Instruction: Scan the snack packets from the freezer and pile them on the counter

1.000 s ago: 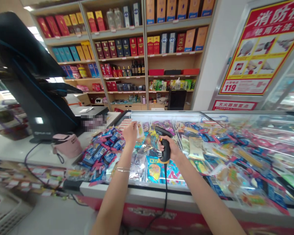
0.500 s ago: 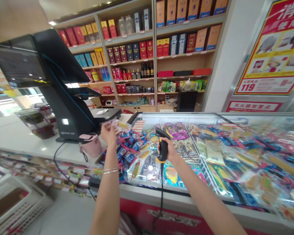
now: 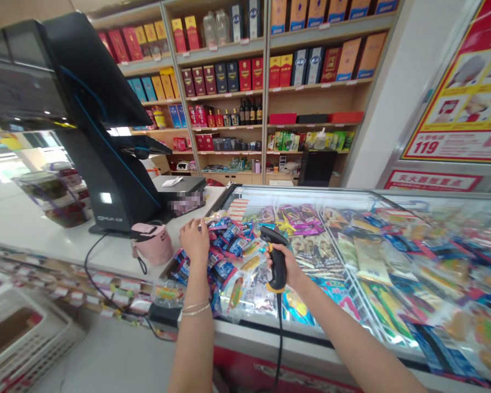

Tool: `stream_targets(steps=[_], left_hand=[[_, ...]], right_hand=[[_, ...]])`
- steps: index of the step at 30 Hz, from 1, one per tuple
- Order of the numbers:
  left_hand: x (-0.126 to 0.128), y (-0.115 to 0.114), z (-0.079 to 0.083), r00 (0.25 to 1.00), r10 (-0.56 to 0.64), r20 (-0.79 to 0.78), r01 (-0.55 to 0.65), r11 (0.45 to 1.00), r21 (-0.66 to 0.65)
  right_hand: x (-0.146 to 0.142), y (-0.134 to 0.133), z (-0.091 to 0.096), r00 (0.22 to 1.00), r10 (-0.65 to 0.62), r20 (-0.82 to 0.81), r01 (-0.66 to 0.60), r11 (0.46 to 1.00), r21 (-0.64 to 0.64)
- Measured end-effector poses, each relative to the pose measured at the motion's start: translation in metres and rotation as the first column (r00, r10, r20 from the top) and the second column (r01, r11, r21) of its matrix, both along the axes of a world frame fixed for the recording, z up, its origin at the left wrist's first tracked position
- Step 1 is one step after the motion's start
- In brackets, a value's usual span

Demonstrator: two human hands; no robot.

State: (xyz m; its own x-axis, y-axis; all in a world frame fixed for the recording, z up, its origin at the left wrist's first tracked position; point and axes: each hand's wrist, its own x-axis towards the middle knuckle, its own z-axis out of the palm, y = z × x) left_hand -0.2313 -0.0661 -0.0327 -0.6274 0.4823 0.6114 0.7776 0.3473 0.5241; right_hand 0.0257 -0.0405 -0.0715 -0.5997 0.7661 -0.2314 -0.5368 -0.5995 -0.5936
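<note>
My right hand [image 3: 285, 266] is wrapped round the grip of a black and yellow barcode scanner [image 3: 277, 267]. Its head points left above the glass of the freezer, and its cable hangs down. At the left end of the pile of blue and pink ice cream packets [image 3: 229, 240], my left hand [image 3: 195, 240] rests with its fingers bent down. The fingertips are partly hidden, so whether they grip a packet is unclear. A pale clear wrapper [image 3: 217, 219] lies just right of these fingers. A clear packet with yellow contents [image 3: 167, 293] sits beside my left forearm.
The glass-topped freezer [image 3: 265, 334] holds many packaged ices. Left of it stand a pink cup-shaped bag [image 3: 152, 243], a black checkout terminal [image 3: 118, 202] and stacked tubs [image 3: 65, 210] on a white counter [image 3: 8, 218]. Boxes and bottles fill the shelves [image 3: 225, 49] behind.
My left hand has come down from beside the terminal onto the packet pile; the clear packet it held up is no longer raised. The scanner stays in my right hand. The view has shifted slightly.
</note>
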Motion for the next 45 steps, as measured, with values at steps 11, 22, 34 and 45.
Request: stream_targets(steps=[11, 22, 34, 45], left_hand=[[0.004, -0.006, 0.002, 0.998, 0.009, -0.061, -0.012, 0.998, -0.054], [0.008, -0.008, 0.005, 0.998, 0.022, -0.055, -0.026, 0.997, -0.071], [0.007, -0.008, 0.005, 0.997, 0.041, -0.069, -0.046, 0.996, -0.071], [0.005, -0.007, 0.004, 0.996, 0.042, -0.081, -0.049, 0.995, -0.090]], right_hand=[[0.000, 0.001, -0.006, 0.999, -0.003, -0.043, 0.004, 1.000, 0.028], [0.001, 0.000, -0.003, 0.998, -0.004, -0.056, 0.005, 1.000, 0.020], [0.000, 0.001, -0.005, 0.999, -0.026, -0.044, 0.028, 0.999, 0.046], [-0.003, 0.002, -0.014, 0.997, -0.077, 0.032, 0.077, 0.997, -0.006]])
